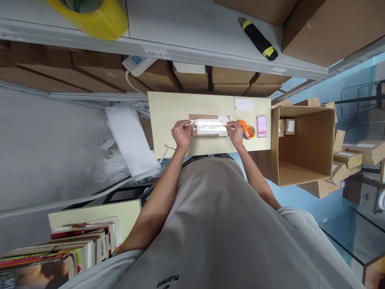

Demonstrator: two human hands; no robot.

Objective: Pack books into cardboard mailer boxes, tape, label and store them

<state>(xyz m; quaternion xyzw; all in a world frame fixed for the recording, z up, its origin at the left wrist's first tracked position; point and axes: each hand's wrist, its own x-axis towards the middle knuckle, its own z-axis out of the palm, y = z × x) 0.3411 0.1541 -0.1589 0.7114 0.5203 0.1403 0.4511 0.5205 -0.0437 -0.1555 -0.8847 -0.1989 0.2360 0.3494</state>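
A long flat brown cardboard package (209,126) with shiny clear tape along its top lies on a small pale yellow table (168,108). My left hand (182,134) grips its left end and my right hand (235,132) grips its right end. An orange tape dispenser (247,129) lies just right of my right hand. Further right on the table is a small pink pad (261,125), with a white label (243,104) behind it.
An open cardboard box (300,144) stands right of the table, with small boxes (349,158) stacked beyond. Overhead, a grey shelf (195,28) carries a yellow tape roll (96,14), a black-yellow utility knife (258,39) and cartons. White bags (126,140) lie left; books (60,253) lower left.
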